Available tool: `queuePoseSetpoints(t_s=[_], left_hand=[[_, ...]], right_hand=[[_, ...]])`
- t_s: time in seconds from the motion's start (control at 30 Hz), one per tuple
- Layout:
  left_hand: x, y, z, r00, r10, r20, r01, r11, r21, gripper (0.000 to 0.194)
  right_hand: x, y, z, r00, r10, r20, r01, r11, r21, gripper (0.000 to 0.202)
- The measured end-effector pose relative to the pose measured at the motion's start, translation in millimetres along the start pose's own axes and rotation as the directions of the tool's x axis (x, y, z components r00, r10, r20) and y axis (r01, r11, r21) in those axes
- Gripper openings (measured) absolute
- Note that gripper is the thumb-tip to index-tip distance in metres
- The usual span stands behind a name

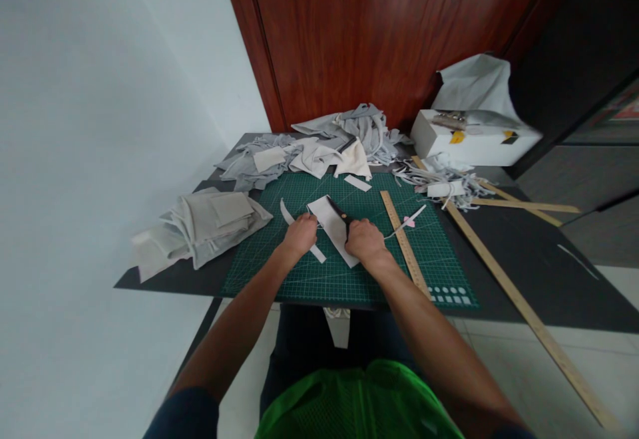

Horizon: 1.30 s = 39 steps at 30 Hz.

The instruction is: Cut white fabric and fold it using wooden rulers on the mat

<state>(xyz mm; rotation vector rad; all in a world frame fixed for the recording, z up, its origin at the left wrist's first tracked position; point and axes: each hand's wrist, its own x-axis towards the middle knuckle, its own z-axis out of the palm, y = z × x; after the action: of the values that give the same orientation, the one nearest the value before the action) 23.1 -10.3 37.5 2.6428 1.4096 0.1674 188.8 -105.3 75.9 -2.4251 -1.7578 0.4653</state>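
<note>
- White rect. piece [334, 227]: lies flat near mid. of mat, set at a slant, betw. the two hands; angle prob. suits the R hand's line. Cloth or card, can't tell.
- Scissors [340, 211], blk: along piece's R edge, tips pointing away from wearer; placed so, prob., to follow that edge.
- R hand [367, 243]: fingers wrapped round scissors' handles, clamped on them; hides piece's near R side.
- L hand [301, 231]: fingers curled together just beside piece's L edge, poss. to steady it; can't tell if anything's pinched.
- White strip [286, 211]: passes under L hand, ends showing either side; one pc. or two, can't tell.
- Grn cutting mat [349, 286], gridded: under all above; prob. there to guard tabletop.
- Short wood ruler [403, 243]: on mat, R of R hand, prob. parked w/in reach.
- Narrow strip [418, 212]: by ruler, w/ small pink item [409, 222], use unclear.
- Folded cloth stack [212, 239]: L of mat, overlapping its edge; prob. kept off the work area.
- Grey cloth heap [369, 134]: behind mat.
- Strip bundle [464, 199], tangled: R rear, near white box [474, 151].
- Long wood ruler [519, 302]: overhangs dark table [544, 259], near edge.
</note>
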Motion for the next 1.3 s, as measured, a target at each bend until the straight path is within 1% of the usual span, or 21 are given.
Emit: queuePoseSetpoints(t_s=[0.07, 0.13, 0.23, 0.27, 0.33, 0.4, 0.5, 0.6, 0.7, 0.8, 0.83, 0.87, 0.9, 0.97, 1.03, 1.1, 1.17, 1.2, 1.23, 1.27, 1.3], left_hand=[[1, 2, -0.6, 1.0, -0.002, 0.018, 0.002, 1.0, 0.018, 0.03], [4, 4, -0.3, 1.0, 0.013, 0.006, -0.013, 1.0, 0.001, 0.029], [11, 11, 1.3, 0.995, 0.061, -0.075, -0.07, 0.99, -0.121, 0.022], [14, 16, 2.0, 0.992, 0.073, -0.108, -0.091, 0.979, -0.18, 0.02], [21, 28, 3.3, 0.982, 0.091, -0.165, -0.137, 0.944, -0.3, 0.017], [28, 42, 4.5, 0.973, 0.102, -0.206, -0.18, 0.896, -0.407, 0.017], [40, 65, 7.1, 0.966, 0.103, -0.236, -0.215, 0.827, -0.52, 0.018], [52, 84, 10.7, 0.967, 0.094, -0.236, -0.222, 0.766, -0.603, 0.018], [64, 97, 14.1, 0.976, 0.096, -0.196, -0.208, 0.683, -0.7, 0.018], [75, 104, 15.8, 0.988, 0.084, -0.126, -0.151, 0.6, -0.786, 0.024], [78, 106, 16.0, 0.992, 0.072, -0.104, -0.126, 0.576, -0.808, 0.026], [81, 107, 15.9, 0.995, 0.06, -0.086, -0.104, 0.551, -0.828, 0.027], [83, 109, 15.7, 0.996, 0.053, -0.07, -0.087, 0.525, -0.847, 0.027], [86, 112, 15.3, 0.997, 0.064, -0.05, -0.074, 0.461, -0.884, 0.023], [87, 113, 15.3, 0.994, 0.103, -0.046, -0.082, 0.383, -0.92, 0.018], [86, 114, 16.2, 0.989, 0.137, -0.047, -0.085, 0.291, -0.953, 0.016], [86, 112, 17.7, 0.988, 0.15, -0.037, -0.066, 0.196, -0.978, 0.014], [86, 111, 18.4, 0.989, 0.146, -0.028, -0.05, 0.153, -0.987, 0.015], [87, 110, 18.8, 0.991, 0.134, -0.017, -0.033, 0.118, -0.992, 0.018], [88, 109, 18.9, 0.993, 0.117, -0.005, -0.016, 0.092, -0.996, 0.02], [90, 108, 18.6, 0.995, 0.095, 0.009, 0.002, 0.073, -0.997, 0.021]], right_hand=[[1, 8, -3, 1.0, -0.004, -0.003, 0.004, 1.0, 0.011, 0.036], [1, 21, -7, 0.999, -0.001, -0.035, 0.002, 1.0, 0.031, 0.031], [-1, 48, -12, 0.989, 0.044, -0.144, -0.039, 0.999, 0.032, 0.03], [-2, 57, -12, 0.982, 0.073, -0.175, -0.069, 0.997, 0.027, 0.033], [-5, 72, -9, 0.971, 0.131, -0.2, -0.129, 0.991, 0.024, 0.038], [-7, 82, -4, 0.965, 0.172, -0.199, -0.171, 0.985, 0.02, 0.042], [-7, 91, 5, 0.964, 0.191, -0.184, -0.19, 0.981, 0.022, 0.043], [-4, 97, 9, 0.969, 0.186, -0.163, -0.182, 0.983, 0.039, 0.04], [0, 102, 8, 0.969, 0.164, -0.187, -0.152, 0.985, 0.078, 0.034], [6, 105, 1, 0.963, 0.094, -0.253, -0.036, 0.974, 0.224, 0.026], [10, 105, -3, 0.959, 0.065, -0.276, 0.025, 0.95, 0.31, 0.022], [13, 103, -6, 0.954, 0.04, -0.297, 0.09, 0.907, 0.411, 0.018], [17, 101, -9, 0.949, 0.02, -0.314, 0.154, 0.841, 0.518, 0.013], [26, 96, -15, 0.944, -0.009, -0.33, 0.252, 0.666, 0.702, 0.007], [34, 90, -20, 0.943, -0.029, -0.331, 0.299, 0.507, 0.809, 0.01], [44, 86, -21, 0.944, -0.024, -0.33, 0.311, 0.403, 0.861, 0.016], [53, 85, -20, 0.94, 0.014, -0.342, 0.317, 0.34, 0.885, 0.02], [58, 86, -19, 0.935, 0.036, -0.354, 0.324, 0.324, 0.889, 0.021], [62, 87, -18, 0.927, 0.055, -0.371, 0.334, 0.327, 0.884, 0.022], [66, 88, -17, 0.916, 0.071, -0.396, 0.347, 0.355, 0.868, 0.022], [69, 90, -16, 0.901, 0.077, -0.428, 0.362, 0.411, 0.837, 0.023]])
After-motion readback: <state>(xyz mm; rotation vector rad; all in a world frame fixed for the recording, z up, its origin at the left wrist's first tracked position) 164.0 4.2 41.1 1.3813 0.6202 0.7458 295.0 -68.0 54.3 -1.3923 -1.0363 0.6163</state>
